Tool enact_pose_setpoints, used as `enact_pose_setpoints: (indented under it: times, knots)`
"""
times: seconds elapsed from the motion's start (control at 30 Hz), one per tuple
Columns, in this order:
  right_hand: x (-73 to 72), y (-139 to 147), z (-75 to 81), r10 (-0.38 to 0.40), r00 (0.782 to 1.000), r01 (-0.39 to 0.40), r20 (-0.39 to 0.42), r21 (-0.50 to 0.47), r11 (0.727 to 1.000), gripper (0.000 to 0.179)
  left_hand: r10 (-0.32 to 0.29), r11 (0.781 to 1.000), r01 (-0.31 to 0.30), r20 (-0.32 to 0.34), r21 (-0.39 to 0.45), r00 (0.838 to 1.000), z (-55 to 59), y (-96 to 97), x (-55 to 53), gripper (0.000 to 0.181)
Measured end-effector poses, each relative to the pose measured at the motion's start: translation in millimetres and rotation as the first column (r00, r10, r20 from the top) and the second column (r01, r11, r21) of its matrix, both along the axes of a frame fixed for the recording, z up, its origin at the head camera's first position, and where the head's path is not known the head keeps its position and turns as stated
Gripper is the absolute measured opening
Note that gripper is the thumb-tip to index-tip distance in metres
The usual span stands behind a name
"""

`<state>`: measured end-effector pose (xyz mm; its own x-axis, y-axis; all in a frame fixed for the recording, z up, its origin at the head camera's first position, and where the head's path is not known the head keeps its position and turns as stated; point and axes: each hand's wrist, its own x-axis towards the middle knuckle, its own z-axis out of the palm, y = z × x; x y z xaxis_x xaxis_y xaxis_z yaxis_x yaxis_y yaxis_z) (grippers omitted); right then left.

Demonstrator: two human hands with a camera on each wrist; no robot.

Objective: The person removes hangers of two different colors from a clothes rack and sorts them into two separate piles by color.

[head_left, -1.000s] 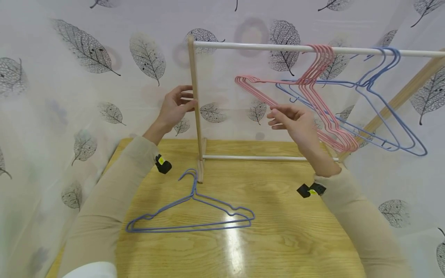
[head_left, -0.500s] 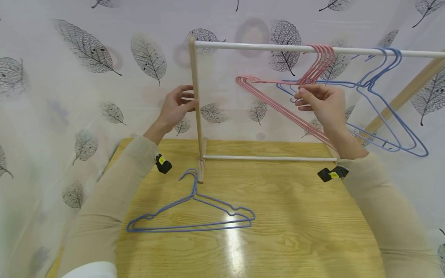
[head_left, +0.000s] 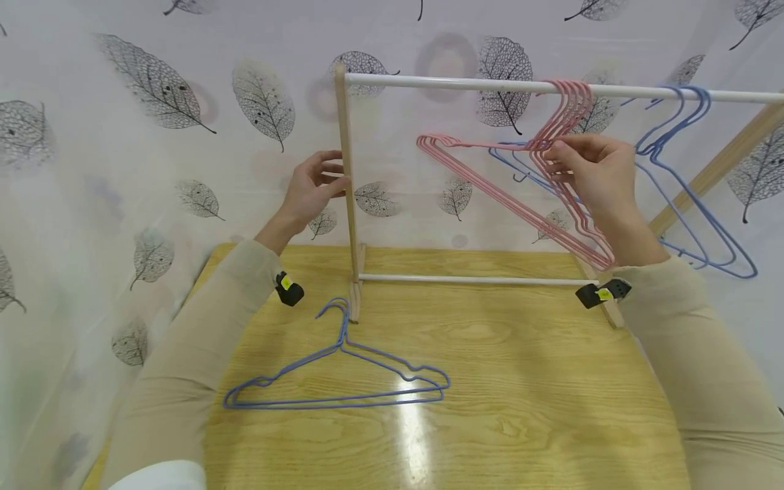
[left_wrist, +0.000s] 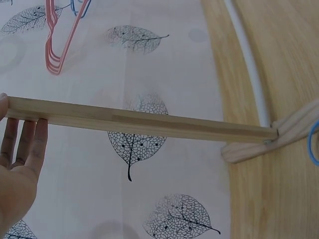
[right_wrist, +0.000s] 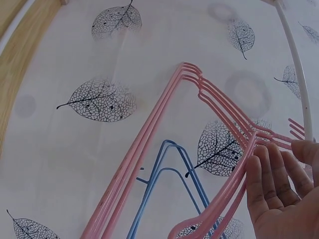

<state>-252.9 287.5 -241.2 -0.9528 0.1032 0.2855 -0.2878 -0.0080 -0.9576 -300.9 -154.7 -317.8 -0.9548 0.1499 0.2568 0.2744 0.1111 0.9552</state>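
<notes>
My left hand holds the upright wooden post of a hanger rack. In the left wrist view, its thumb lies on one side of the post and its fingers on the other. Several pink hangers hang from the rack's white rail. My right hand is at their necks. In the right wrist view, its extended fingers are beside the pink hangers, with the thumb apart from them. Whether the fingertips touch the hangers is hard to tell.
Blue hangers hang farther right on the rail, near the slanted right post. Blue-violet hangers lie overlapping on the wooden table in front of the rack. A lower white bar joins the rack's feet.
My right hand has moved right and up, from the left arms of the pink hangers to their necks. The left hand has stayed on the post.
</notes>
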Motion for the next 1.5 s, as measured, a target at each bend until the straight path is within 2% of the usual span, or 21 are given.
enact_pose_setpoints:
  times: [0.37,0.63,0.73,0.9,1.17,1.3,1.43,1.5]
  knots:
    - [-4.3,2,-8.4,-0.026,1.000,0.026,-0.013,0.024,0.999,0.019,0.005,1.000,-0.005,-0.006,0.008,1.000,1.4,0.3,2.8,0.045]
    - [-8.2,-8,-12.3,-0.004,0.999,0.006,-0.042,0.045,0.999,0.018,0.002,1.000,-0.002,0.000,0.004,1.000,1.2,1.2,1.9,0.046]
    - [-10.8,-13,-13.3,-0.009,0.998,0.015,-0.064,0.097,0.995,0.024,0.005,1.000,-0.005,0.000,0.006,1.000,1.1,1.5,2.6,0.045]
    - [-12.8,-21,-12.7,-0.054,0.996,0.070,-0.073,0.237,0.969,0.027,0.008,1.000,-0.008,0.005,0.007,1.000,0.6,1.9,3.3,0.045]
    - [-18.5,-36,-11.4,-0.082,0.995,0.096,-0.061,0.284,0.954,0.030,0.011,1.000,-0.012,0.009,0.006,1.000,1.2,2.3,3.3,0.046]
    - [-19.5,-44,-10.3,-0.054,0.997,0.066,-0.060,0.222,0.973,0.027,0.015,1.000,-0.015,0.007,0.007,1.000,1.3,1.9,3.8,0.045]
    - [-19.4,-51,-9.3,-0.023,0.999,0.028,-0.049,0.103,0.994,0.010,0.017,1.000,-0.017,0.003,0.004,1.000,1.4,1.9,3.9,0.045]
    - [-19.4,-54,-8.8,-0.019,0.999,0.023,-0.048,0.082,0.996,0.006,0.018,1.000,-0.018,0.001,0.003,1.000,1.4,2.2,3.7,0.045]
